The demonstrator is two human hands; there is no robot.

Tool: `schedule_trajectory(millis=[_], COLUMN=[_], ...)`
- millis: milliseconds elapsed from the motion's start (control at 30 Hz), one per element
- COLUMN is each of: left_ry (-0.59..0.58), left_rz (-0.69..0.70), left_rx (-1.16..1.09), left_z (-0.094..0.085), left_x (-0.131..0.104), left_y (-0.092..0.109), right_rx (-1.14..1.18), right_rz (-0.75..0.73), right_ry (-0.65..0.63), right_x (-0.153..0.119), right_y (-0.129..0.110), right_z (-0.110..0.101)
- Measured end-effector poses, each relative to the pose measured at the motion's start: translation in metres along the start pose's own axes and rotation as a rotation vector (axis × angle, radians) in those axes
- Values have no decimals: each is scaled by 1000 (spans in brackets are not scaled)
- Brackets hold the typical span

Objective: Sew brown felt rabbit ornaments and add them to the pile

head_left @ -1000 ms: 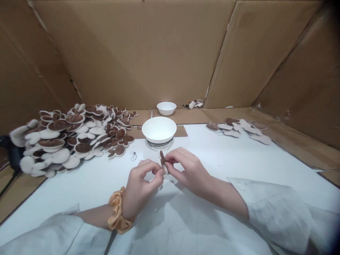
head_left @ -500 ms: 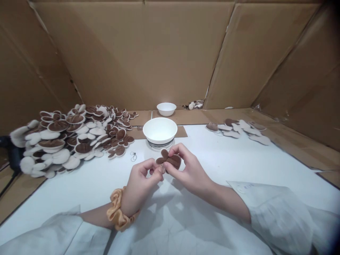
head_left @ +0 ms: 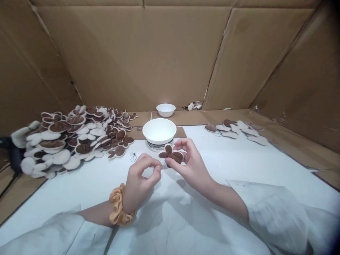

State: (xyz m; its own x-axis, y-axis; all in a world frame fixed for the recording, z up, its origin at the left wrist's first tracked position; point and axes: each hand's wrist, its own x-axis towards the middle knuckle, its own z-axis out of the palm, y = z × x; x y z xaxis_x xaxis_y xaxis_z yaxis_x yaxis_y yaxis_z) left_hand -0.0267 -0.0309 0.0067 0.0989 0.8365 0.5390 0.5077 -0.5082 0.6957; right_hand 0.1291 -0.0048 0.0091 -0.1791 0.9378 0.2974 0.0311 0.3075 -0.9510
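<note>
A brown plush patch (head_left: 173,156) with a pale edge and two ear-like lobes is pinched between the thumb and fingers of my right hand (head_left: 192,163). Its lobes point up and to the left. Just left of it, my left hand (head_left: 143,177) has thumb and forefinger closed in a pinch, apart from the patch. Whatever those fingertips hold is too small to make out. Beyond the hands stands a white bowl (head_left: 159,131) on a round base wound with dark thread (head_left: 158,145).
Piled at the left are many brown and white patches (head_left: 60,156), with a small tangle of black thread (head_left: 133,156) beside them. Flat pale pieces (head_left: 251,131) lie at the right. A smaller white bowl (head_left: 166,110) stands by the cardboard wall (head_left: 132,53).
My left hand has come away from the patch, down and to the left. My right hand still holds the patch, now tilted a little differently, and its upper fingers have lifted.
</note>
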Motion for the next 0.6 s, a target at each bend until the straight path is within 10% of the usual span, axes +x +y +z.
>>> schedule_trajectory(millis=[600], left_ry=[-65], left_rz=[250], left_rx=[72], left_z=[2], left_x=[1], left_y=[8], right_rx=[179], right_rz=[270], right_ry=[-71], right_x=[6], right_y=[-15], right_z=[-8])
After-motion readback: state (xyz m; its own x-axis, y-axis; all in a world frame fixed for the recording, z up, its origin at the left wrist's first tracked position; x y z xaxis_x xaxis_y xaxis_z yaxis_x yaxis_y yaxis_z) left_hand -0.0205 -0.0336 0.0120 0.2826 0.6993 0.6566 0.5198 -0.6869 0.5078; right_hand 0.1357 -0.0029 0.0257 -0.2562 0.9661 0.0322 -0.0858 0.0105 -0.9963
